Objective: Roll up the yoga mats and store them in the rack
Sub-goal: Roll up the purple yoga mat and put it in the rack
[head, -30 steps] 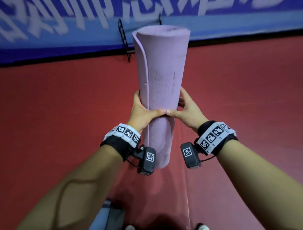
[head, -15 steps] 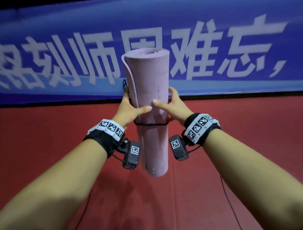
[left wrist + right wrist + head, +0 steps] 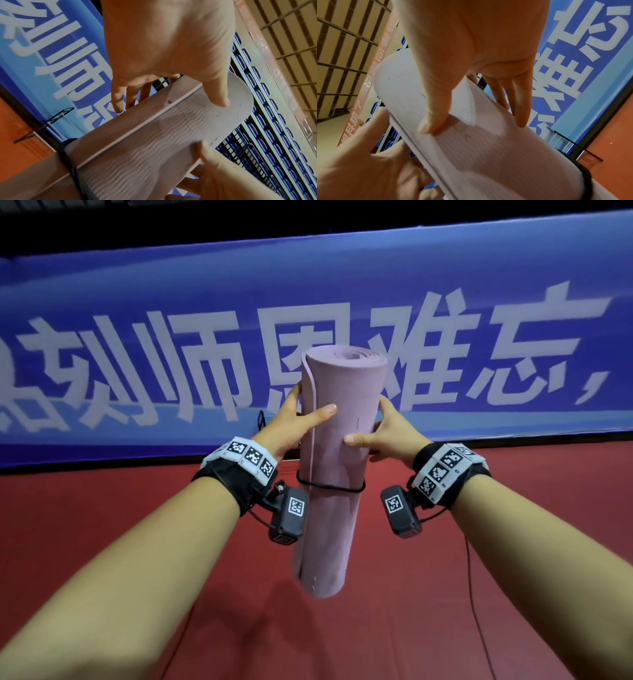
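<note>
Head view: rolled yoga mat (image 3: pixel 337 446) upright, passing through black ring (image 3: pixel 330 487), gripped between left hand (image 3: pixel 291 424) and right hand (image 3: pixel 390 433).
Left wrist view: thumb across mat, fingers (image 3: pixel 118 100) curled behind.
Right wrist view: same wrap, fingers (image 3: pixel 521 112) behind roll.

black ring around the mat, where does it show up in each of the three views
Head: the black ring circles the rolled mat at centre, just below both hands.
Left wrist: the ring crosses the mat at lower left.
Right wrist: the ring wraps the mat at lower right.
Shared landmark: the blue banner with white characters, behind the mat in all three views.
</note>
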